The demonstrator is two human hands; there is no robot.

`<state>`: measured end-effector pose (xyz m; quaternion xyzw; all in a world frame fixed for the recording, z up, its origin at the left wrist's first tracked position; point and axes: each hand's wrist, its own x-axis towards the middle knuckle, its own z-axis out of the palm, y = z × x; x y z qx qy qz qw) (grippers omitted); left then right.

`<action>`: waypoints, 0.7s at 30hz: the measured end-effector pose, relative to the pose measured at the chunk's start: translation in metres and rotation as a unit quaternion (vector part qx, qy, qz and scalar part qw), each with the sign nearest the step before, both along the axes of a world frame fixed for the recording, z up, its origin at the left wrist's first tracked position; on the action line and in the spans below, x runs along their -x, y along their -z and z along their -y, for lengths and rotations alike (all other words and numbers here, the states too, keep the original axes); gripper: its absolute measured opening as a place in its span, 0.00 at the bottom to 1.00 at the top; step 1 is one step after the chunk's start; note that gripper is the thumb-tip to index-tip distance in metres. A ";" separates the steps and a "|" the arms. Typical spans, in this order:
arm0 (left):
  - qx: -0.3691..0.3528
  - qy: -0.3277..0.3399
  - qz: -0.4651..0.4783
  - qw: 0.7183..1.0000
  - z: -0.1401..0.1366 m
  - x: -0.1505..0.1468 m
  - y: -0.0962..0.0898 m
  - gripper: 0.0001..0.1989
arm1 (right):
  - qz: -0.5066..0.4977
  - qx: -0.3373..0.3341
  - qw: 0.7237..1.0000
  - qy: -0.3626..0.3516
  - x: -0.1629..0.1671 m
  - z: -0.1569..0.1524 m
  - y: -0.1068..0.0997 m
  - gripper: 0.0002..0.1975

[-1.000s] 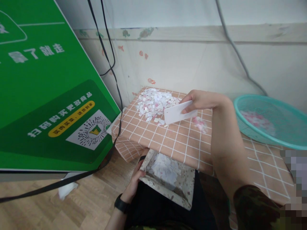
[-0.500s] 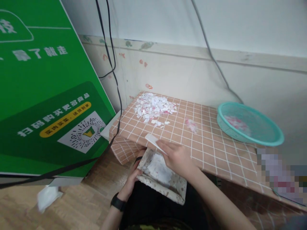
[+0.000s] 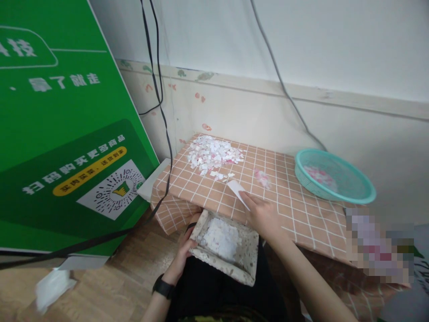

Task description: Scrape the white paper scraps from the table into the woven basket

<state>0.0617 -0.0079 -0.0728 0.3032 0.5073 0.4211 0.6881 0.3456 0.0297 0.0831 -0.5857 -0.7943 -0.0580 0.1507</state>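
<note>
My left hand (image 3: pixel 185 247) is closed on the left side of a speckled, rectangular tray (image 3: pixel 224 264), held just below the table's front edge. White paper scraps (image 3: pixel 221 237) lie inside the tray. In my right hand (image 3: pixel 263 214) is a flat white strip, like a piece of card (image 3: pixel 237 191), pinched between thumb and fingers over the front of the checked tablecloth (image 3: pixel 288 214). Beyond the card's tip spreads a heap of white and pinkish paper scraps (image 3: pixel 212 154). A small pink-and-white clump (image 3: pixel 262 178) lies to its right.
A turquoise mesh basket (image 3: pixel 335 176) with pink scraps stands at the table's right. The large green panel (image 3: pixel 67 134) rises on the left, with a black cable (image 3: pixel 166 129) hanging beside it. White crumpled material (image 3: pixel 53 286) is on the wooden floor.
My right hand has moved the card away from above the tray, rightward and farther onto the tabletop. My left hand still holds the tray. The camera view has shifted slightly.
</note>
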 end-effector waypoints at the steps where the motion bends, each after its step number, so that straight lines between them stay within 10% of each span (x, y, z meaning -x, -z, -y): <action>1: 0.003 -0.001 -0.001 1.000 0.000 0.000 0.000 0.32 | 0.000 -0.006 1.000 0.024 -0.008 -0.001 0.000 0.28; 9: -0.016 0.015 0.010 1.000 -0.001 0.000 0.009 0.31 | -0.053 -0.035 0.982 0.178 -0.042 -0.006 -0.011 0.23; 21: -0.016 0.002 0.002 1.000 0.001 -0.003 0.000 0.30 | -0.102 0.006 0.994 0.025 0.018 -0.045 -0.015 0.22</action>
